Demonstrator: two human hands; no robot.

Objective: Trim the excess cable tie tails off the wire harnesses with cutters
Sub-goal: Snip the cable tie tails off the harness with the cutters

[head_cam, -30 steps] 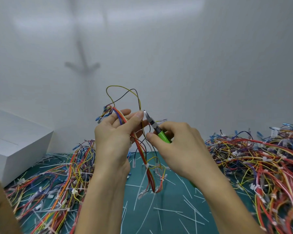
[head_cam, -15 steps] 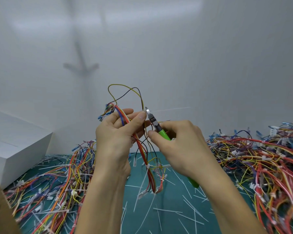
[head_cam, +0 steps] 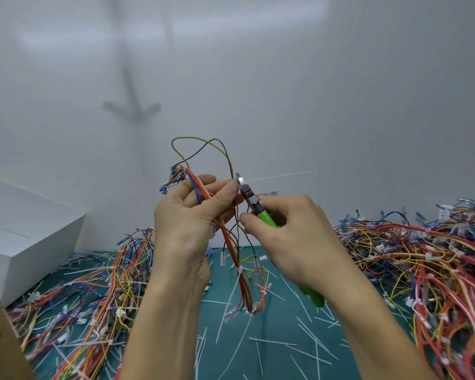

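Observation:
My left hand (head_cam: 192, 218) holds a multicoloured wire harness (head_cam: 239, 275) up in front of me, thumb and fingers pinching it near its top. Its red, yellow and black wires hang down toward the mat. My right hand (head_cam: 294, 237) grips green-handled cutters (head_cam: 254, 202). Their metal jaws sit right at my left thumb tip, at the base of a thin white cable tie tail (head_cam: 283, 175) that sticks out to the right. Whether the jaws are closed on the tail I cannot tell.
A green cutting mat (head_cam: 272, 333) lies below, strewn with several cut white tie tails. Heaps of wire harnesses lie at the left (head_cam: 74, 303) and right (head_cam: 428, 270). A white box (head_cam: 25, 242) stands at the far left. A white wall is behind.
The cutters' jaws have moved up and left to my left thumb tip. The long white tie tail now shows, sticking out to the right of the jaws.

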